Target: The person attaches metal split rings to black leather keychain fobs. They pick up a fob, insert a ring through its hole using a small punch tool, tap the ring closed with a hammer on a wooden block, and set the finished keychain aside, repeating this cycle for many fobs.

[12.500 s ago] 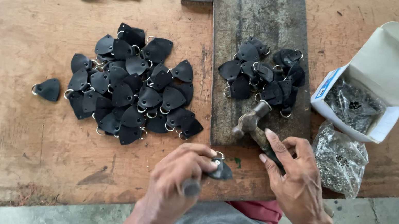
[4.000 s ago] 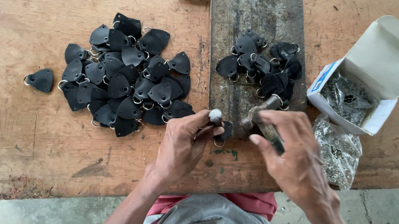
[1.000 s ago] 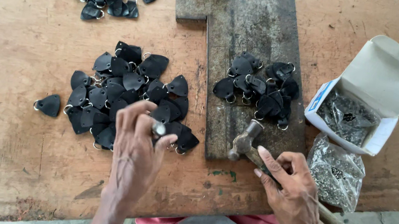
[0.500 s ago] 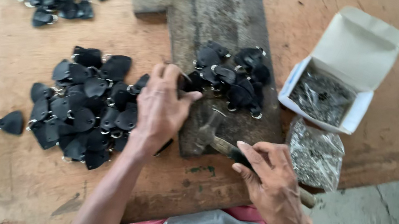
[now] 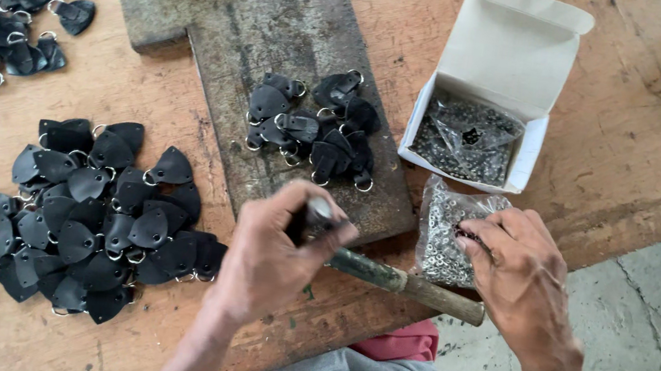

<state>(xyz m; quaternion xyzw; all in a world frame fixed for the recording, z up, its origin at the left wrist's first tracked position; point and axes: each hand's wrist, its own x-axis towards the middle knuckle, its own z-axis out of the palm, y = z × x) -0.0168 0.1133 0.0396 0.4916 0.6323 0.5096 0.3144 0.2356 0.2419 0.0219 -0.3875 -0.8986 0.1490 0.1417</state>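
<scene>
Gripping a small metal punch (image 5: pixel 318 210) upright between pressed-together fingers, your left hand (image 5: pixel 273 259) sat at the near edge of the dark slab (image 5: pixel 242 18), having pulled back from the big pile of black leather tabs (image 5: pixel 97 217) it covered half a second earlier. Your right hand (image 5: pixel 520 277) had let go of the hammer (image 5: pixel 399 280), which lay flat on the surface between both hands, handle pointing right. Those right fingers were curled, tips pinching into the clear bag of metal rivets (image 5: pixel 449 232) just beside the open white box (image 5: pixel 495 88). A smaller heap of tabs (image 5: pixel 313 127) rested on the slab, and another lay at the far left corner (image 5: pixel 7 2).
</scene>
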